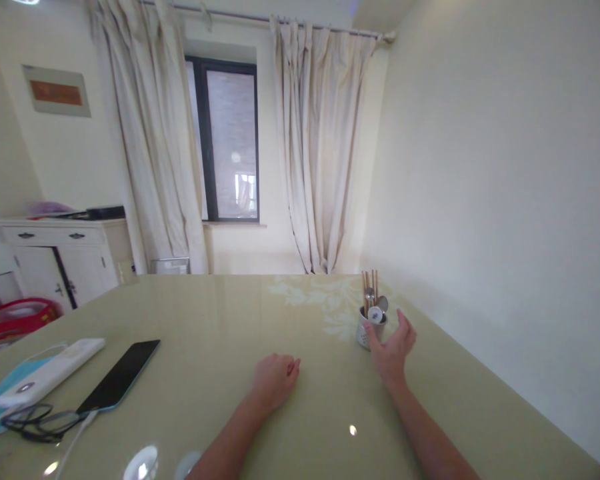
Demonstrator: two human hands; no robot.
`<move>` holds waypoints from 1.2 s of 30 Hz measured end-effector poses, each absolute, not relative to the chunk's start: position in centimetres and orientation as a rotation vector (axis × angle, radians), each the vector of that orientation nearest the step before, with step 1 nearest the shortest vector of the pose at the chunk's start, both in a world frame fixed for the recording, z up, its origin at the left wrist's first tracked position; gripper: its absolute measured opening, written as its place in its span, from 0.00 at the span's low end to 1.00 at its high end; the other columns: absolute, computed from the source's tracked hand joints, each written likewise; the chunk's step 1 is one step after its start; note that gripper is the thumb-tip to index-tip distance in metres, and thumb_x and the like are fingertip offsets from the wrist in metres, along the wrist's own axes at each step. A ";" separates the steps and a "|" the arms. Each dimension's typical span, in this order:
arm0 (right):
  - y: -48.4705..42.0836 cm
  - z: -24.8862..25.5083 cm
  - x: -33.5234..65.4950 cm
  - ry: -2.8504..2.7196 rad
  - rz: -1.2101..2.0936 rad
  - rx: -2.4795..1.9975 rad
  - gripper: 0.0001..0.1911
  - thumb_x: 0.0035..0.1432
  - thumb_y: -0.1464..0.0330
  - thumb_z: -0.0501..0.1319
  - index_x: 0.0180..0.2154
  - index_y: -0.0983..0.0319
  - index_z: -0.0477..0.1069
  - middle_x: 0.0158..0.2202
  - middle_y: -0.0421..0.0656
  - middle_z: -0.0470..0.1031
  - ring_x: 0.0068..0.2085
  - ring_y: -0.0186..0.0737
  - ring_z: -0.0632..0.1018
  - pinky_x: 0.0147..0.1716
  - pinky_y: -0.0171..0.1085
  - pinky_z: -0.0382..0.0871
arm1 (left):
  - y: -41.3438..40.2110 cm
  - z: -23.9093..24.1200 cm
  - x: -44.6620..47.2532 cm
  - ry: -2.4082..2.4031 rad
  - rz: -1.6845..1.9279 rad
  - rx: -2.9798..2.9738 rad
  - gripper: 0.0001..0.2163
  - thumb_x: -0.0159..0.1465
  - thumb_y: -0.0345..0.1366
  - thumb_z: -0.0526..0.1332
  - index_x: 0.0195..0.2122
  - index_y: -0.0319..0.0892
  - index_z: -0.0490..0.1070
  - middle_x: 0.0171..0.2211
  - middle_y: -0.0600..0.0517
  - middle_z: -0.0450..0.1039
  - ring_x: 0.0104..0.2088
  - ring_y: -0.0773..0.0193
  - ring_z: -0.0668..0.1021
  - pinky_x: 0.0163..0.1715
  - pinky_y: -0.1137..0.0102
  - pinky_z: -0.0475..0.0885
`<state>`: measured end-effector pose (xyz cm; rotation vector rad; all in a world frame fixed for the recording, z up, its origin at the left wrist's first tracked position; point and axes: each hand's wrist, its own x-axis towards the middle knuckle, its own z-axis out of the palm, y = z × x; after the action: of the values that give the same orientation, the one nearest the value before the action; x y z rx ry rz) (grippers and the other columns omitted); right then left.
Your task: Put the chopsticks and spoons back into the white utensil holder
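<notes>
The fingers (406, 327) of the right hand (393, 353) are spread open, gripping nothing, thumb just beside the small silver metal utensil cup (365, 337) at its 11 o'clock; whether they touch is unclear. The cup stands upright on the glossy pale-green desk (220, 313), holding wooden chopsticks (370, 280) and steel spoons (375, 313). At 9 o'clock the left hand (274, 379) rests palm down, fingers curled in, empty. Further towards 9 lies a flat black phone (120, 377).
</notes>
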<state>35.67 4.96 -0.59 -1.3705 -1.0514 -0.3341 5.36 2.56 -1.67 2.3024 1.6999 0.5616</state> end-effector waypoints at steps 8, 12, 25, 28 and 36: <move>2.0 -1.4 28.6 -1.756 0.179 -1.146 0.17 0.72 0.60 0.54 0.35 0.57 0.76 0.27 0.41 0.77 0.29 0.43 0.77 0.35 0.40 0.72 | 2.4 -1.3 5.3 1.663 0.517 2.314 0.23 0.72 0.45 0.51 0.25 0.43 0.77 0.28 0.43 0.79 0.33 0.52 0.81 0.38 0.63 0.68; 1.9 -2.3 27.1 -1.907 0.317 -1.068 0.16 0.69 0.68 0.52 0.45 0.57 0.79 0.30 0.41 0.80 0.30 0.41 0.77 0.34 0.39 0.72 | 2.3 -1.2 5.3 1.659 0.509 2.330 0.22 0.72 0.45 0.52 0.26 0.43 0.78 0.29 0.42 0.80 0.34 0.52 0.81 0.39 0.63 0.69; 3.8 -2.9 30.5 -1.665 0.220 -1.103 0.27 0.53 0.76 0.49 0.52 0.59 0.75 0.41 0.46 0.76 0.39 0.45 0.77 0.39 0.43 0.74 | 2.4 -1.3 5.3 1.667 0.494 2.314 0.21 0.71 0.45 0.54 0.24 0.44 0.76 0.28 0.43 0.78 0.34 0.52 0.81 0.38 0.63 0.67; 3.5 -2.1 30.5 -1.511 -0.038 -1.155 0.27 0.58 0.74 0.51 0.57 0.60 0.70 0.53 0.51 0.71 0.50 0.50 0.75 0.52 0.50 0.72 | 2.4 -1.4 5.2 1.665 0.455 2.354 0.21 0.72 0.44 0.51 0.26 0.44 0.76 0.29 0.44 0.78 0.34 0.53 0.81 0.37 0.65 0.66; 5.3 -1.5 34.8 -1.031 -0.339 -1.479 0.58 0.51 0.39 0.66 0.69 0.70 0.55 0.65 0.69 0.61 0.66 0.73 0.62 0.64 0.67 0.56 | 2.5 -1.2 5.0 1.723 0.582 2.251 0.16 0.72 0.43 0.52 0.29 0.44 0.71 0.27 0.49 0.74 0.31 0.57 0.75 0.32 0.67 0.57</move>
<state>34.81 5.27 -1.46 -1.4795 -1.0308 -0.3395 4.96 2.53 -1.22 2.2509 1.7231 0.5823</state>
